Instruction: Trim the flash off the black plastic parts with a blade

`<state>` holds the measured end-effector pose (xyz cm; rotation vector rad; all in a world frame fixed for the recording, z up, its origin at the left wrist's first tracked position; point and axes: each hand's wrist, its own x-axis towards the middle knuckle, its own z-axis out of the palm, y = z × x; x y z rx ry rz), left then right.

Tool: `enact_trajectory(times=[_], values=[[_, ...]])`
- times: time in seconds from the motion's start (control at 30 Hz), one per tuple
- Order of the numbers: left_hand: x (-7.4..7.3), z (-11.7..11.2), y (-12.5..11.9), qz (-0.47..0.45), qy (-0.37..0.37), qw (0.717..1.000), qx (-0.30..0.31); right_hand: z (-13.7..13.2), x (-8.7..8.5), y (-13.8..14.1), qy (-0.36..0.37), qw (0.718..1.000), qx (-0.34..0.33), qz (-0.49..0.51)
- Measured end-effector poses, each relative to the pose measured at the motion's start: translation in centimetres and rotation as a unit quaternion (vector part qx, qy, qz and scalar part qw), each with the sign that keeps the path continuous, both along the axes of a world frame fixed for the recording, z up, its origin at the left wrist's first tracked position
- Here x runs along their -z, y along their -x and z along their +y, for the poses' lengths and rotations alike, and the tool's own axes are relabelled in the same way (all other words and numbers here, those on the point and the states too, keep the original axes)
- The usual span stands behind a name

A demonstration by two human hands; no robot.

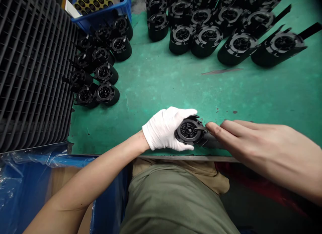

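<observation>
My left hand, in a white glove, is wrapped around a round black plastic housing at the table's front edge. The housing's open ribbed end with concentric rings faces up toward me. My bare right hand is closed, its fingers pinching a slim, pointed grey metal tool. The tool's tip lies against the right side of the housing's ringed face. Most of the tool is hidden by the fingers, so its exact kind cannot be made out.
Several similar black housings stand in a group on the left and in rows at the back right of the green table. A blue bin holds a sheet of round stickers. Stacked black grid trays rise at far left.
</observation>
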<state>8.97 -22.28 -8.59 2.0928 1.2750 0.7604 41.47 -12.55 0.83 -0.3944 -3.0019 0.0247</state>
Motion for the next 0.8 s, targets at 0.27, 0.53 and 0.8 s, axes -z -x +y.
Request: enact_trajectory(times=[0.27,0.53,0.8], values=[[0.1,0.1,0.2,-0.005,-0.003,1.0,0.002,-2.5,-1.0,1.0,-0.033,0.999,0.002,0.014],[0.2,0.5,0.4,-0.019,-0.013,1.0,0.014,0.5,-0.4,1.1,-0.021,0.998,-0.042,0.033],[0.3,0.5,0.3,-0.012,0.002,1.0,0.005,0.6,0.7,0.9,-0.008,0.997,-0.015,0.07]])
